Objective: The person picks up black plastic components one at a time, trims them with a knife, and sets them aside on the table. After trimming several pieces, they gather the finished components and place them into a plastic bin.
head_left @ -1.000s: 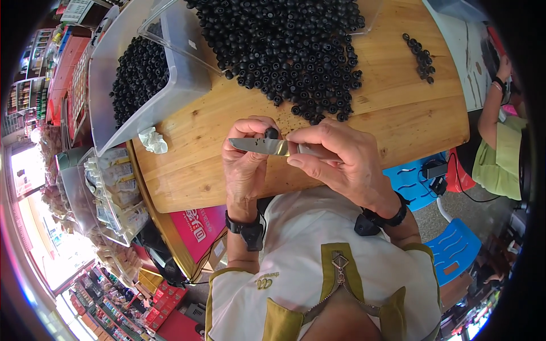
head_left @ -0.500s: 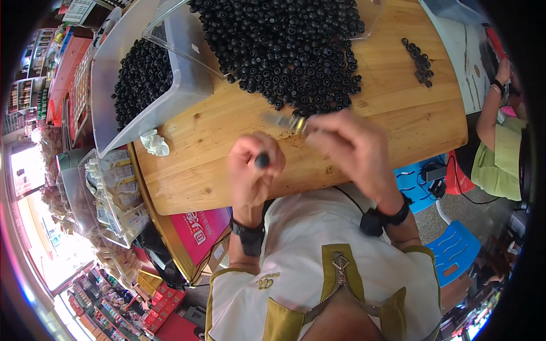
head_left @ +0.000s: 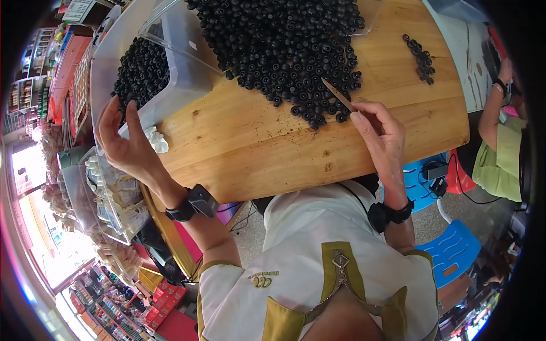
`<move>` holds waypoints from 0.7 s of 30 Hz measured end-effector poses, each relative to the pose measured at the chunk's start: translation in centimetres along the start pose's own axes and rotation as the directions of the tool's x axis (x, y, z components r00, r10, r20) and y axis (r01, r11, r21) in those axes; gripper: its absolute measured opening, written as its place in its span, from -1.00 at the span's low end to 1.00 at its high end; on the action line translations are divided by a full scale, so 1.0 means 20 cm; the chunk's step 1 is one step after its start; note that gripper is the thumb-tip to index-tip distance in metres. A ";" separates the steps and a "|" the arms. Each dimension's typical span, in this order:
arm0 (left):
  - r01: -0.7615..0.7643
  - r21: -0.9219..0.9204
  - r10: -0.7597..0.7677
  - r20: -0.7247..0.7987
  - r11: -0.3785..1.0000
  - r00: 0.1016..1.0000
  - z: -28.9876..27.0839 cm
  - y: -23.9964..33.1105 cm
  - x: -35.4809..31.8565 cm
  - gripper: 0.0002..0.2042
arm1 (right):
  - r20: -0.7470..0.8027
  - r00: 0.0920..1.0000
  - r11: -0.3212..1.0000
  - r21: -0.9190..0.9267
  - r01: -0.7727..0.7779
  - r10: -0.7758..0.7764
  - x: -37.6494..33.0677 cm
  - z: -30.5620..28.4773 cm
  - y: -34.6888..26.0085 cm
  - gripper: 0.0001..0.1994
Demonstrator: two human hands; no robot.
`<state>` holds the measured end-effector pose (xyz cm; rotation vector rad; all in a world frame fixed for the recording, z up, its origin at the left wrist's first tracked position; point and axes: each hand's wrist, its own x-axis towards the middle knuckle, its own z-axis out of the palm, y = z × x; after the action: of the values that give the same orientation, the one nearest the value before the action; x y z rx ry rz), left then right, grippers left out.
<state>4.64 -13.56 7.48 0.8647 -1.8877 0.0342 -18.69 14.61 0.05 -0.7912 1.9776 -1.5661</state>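
My left hand [head_left: 126, 139] reaches over the near edge of a clear plastic bin [head_left: 187, 77] at the left. Its thumb and fingers are spread apart, with nothing seen held between them. Inside the bin lies a heap of small round black caps [head_left: 142, 71]. My right hand [head_left: 381, 133] pinches a slim pointed knife [head_left: 336, 94] between thumb and fingers. The blade points up and to the left, over the near edge of a large pile of black caps [head_left: 278, 51] on the wooden table [head_left: 244, 153].
A crumpled white tissue [head_left: 156, 140] lies beside the bin. A short row of caps [head_left: 422, 59] sits apart at the right of the table. Blue plastic chairs [head_left: 449, 253] stand at the right, near another person in a green top [head_left: 500, 159]. Dark crumbs dot the tabletop.
My left hand has gone from the middle to the bin, its fingers now apart; the black cap it held no longer shows there. My right hand has shifted right with the knife.
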 end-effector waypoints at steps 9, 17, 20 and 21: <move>0.338 -0.304 -0.070 0.644 0.891 0.762 0.20 0.41 -0.39 -0.88 | -0.069 0.998 0.994 0.108 -0.007 0.014 0.02 0.01 0.02 -0.81; 0.266 -0.230 -0.051 0.660 0.936 0.750 0.31 0.48 -0.49 -0.82 | -0.011 1.000 0.998 0.062 0.008 -0.008 0.00 0.01 0.02 -0.81; 0.241 -0.223 -0.029 0.675 0.945 0.737 0.31 0.48 -0.49 -0.80 | -0.007 1.000 0.998 0.069 0.012 -0.011 0.00 0.00 0.02 -0.81; 0.239 -0.224 -0.026 0.676 0.945 0.736 0.31 0.48 -0.50 -0.80 | -0.010 1.000 0.997 0.070 0.011 -0.010 0.00 0.00 0.02 -0.81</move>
<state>-3.55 -3.36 -0.20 0.8614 -2.3974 -0.7342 -18.77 14.63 -0.43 -0.7688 1.9168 -1.6386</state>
